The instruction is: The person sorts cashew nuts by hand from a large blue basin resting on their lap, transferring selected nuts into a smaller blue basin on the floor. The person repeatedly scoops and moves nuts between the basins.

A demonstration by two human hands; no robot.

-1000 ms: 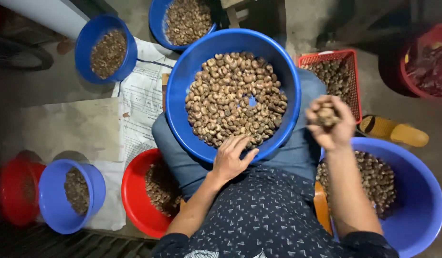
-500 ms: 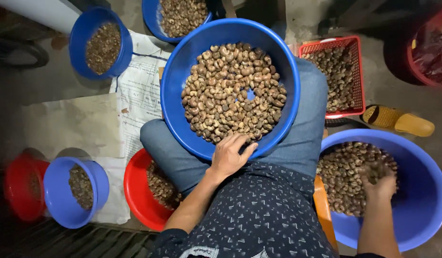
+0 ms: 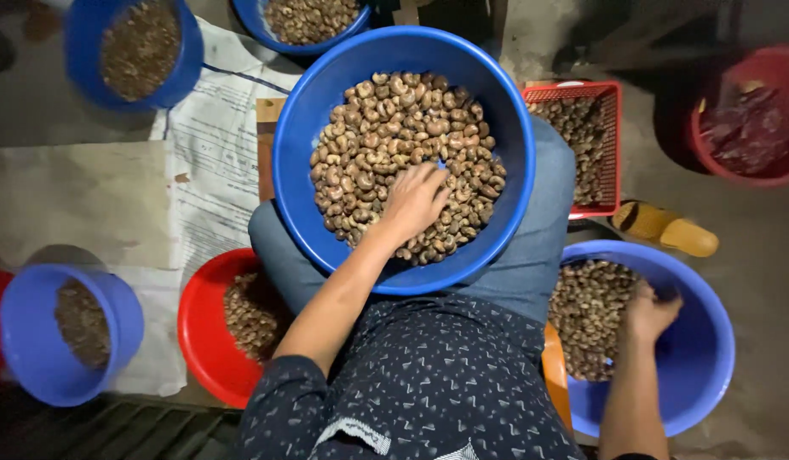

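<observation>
Left hand (image 3: 416,200) is lying palm-down on the nuts (image 3: 386,136) in the big round blue plastic basin (image 3: 497,102) resting on the lap, fingers spread loosely over the heap; can't tell whether it's pinching any. Nuts are small, curved, tan-brown, matte, mottled. Basin is smooth and glossy.

Right hand (image 3: 648,311) is sitting inside the second blue basin (image 3: 710,366) at the person's right, fingers curled down into its nuts; can't tell how much it's gripping.

Left of the left forearm: red round tub (image 3: 198,341) part-filled with darker nuts. Further left, a small blue bucket (image 3: 28,341). Beyond the right hand: red mesh crate (image 3: 612,145), rectangular, holding nuts, and a yellow slipper (image 3: 667,228) on the concrete.

Versus half a second ago: left hand has been moving off the basin's near rim to the middle of the heap. Right hand is staying in the side basin.
</observation>
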